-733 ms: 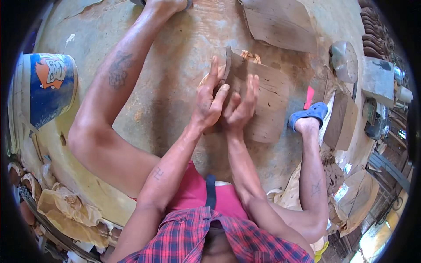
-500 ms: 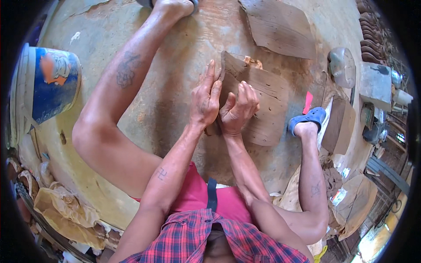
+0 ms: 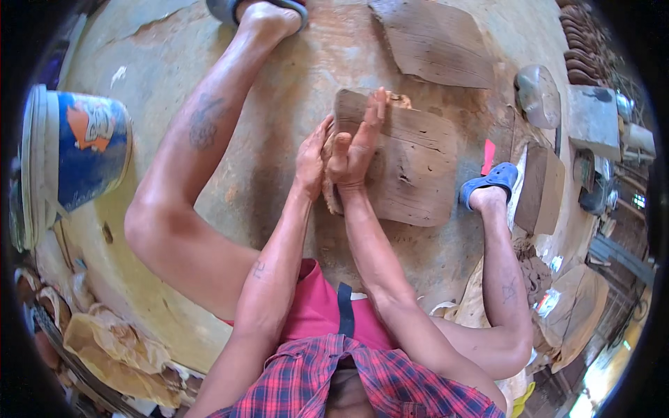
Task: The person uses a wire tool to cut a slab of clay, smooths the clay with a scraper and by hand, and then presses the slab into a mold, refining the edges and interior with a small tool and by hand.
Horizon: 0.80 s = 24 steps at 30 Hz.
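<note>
A flat brown clay slab [image 3: 418,171] lies on the floor between my legs, its surface marked with lines and small pits. My left hand [image 3: 311,159] lies along the slab's left edge, fingers stretched out and pressed to its side. My right hand [image 3: 352,150] rests on the same edge from above and inside, fingers extended away from me and thumb raised. The two hands are close together, with the clay edge between them. The left palm is hidden from view. Neither hand grasps a tool.
Another clay slab [image 3: 435,45] lies farther off. A blue and white bucket [image 3: 90,150] stands at left. On the right are a pink strip [image 3: 488,157], a clay block [image 3: 539,189], a clear plastic-looking bag [image 3: 538,97] and a grey box [image 3: 592,120]. Crumpled brown sheeting [image 3: 115,348] lies lower left.
My right hand has moved left across the slab onto its left edge and straightened its fingers. My left hand has shifted slightly left, its fingers now against the slab's side. The view has shifted slightly.
</note>
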### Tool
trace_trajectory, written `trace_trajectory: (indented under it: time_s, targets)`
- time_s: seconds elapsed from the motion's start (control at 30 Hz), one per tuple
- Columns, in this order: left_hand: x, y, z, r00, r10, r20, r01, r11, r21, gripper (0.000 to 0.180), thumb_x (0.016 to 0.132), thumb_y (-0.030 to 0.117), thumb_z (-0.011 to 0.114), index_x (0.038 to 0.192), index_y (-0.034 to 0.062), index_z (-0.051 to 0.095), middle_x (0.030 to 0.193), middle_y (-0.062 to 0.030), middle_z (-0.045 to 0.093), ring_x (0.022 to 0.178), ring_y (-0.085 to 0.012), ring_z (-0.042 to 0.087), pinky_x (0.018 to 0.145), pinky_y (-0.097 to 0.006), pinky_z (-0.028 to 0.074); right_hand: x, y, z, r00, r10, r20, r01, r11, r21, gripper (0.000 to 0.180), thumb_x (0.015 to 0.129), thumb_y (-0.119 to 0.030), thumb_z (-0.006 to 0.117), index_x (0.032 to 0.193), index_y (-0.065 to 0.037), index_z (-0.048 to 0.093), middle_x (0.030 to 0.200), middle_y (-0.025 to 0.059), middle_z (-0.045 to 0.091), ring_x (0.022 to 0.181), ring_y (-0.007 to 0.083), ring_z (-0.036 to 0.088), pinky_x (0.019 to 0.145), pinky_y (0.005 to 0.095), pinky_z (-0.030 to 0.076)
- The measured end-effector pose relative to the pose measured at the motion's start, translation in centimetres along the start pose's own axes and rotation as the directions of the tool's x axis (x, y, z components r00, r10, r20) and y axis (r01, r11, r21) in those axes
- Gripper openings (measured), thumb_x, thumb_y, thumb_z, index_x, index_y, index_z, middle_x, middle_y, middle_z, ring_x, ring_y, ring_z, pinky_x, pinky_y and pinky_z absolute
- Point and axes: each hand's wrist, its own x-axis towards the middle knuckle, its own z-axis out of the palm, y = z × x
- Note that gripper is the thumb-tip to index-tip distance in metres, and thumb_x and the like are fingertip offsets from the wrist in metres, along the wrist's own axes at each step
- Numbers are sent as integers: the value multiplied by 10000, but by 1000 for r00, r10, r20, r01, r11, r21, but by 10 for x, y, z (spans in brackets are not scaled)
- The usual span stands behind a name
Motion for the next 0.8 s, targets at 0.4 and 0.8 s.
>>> trace_trajectory:
  time_s: [0.4,0.8]
  targets:
    - [-4,-14,-20,991,-101,-92,87,986,-145,513,1128,249,496,1561,-19,426,1485,-127,585,1330,-204,584,1121,-342,477,20,-2,16,970,220,-101,-203,967,154,1081,964,-828,362,1673,-35,172,1731,263,121,1604,462,76,1250,645,45]
    - [6,-10,-34,988,81,-134,-54,979,195,454,1119,195,526,1520,-14,486,1396,-76,633,1248,-167,608,1063,-315,501,50,24,34,906,350,-238,-324,935,141,1033,997,-781,367,1660,-12,181,1722,278,123,1606,442,85,1281,548,123]
